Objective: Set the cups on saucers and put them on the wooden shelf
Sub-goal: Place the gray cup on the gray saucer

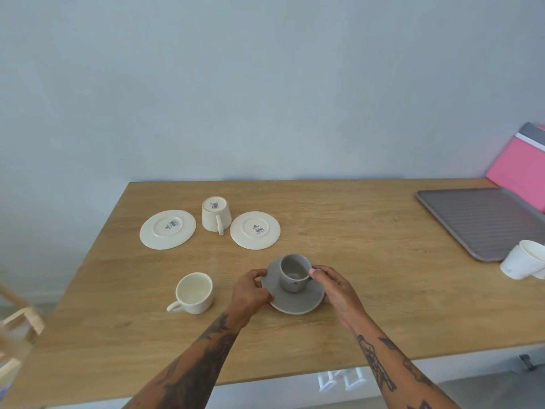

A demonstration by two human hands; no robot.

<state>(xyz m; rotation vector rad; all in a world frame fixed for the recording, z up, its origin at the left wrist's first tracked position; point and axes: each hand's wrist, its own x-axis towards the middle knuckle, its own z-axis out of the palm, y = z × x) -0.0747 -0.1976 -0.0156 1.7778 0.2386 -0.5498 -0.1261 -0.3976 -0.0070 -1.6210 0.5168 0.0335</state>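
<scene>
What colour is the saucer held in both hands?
Grey, matching the cup on it. The saucer shows best in the head view.

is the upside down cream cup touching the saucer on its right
Apart. The head view shows a thin strip of bare wooden table between the upside-down cream cup and the overturned saucer to its right.

I am seeing grey cup (pixel 295 273) and saucer (pixel 306 299), cream cups (pixel 194 292), wood-grain table (pixel 354 231), pink folder (pixel 519 175).
</scene>
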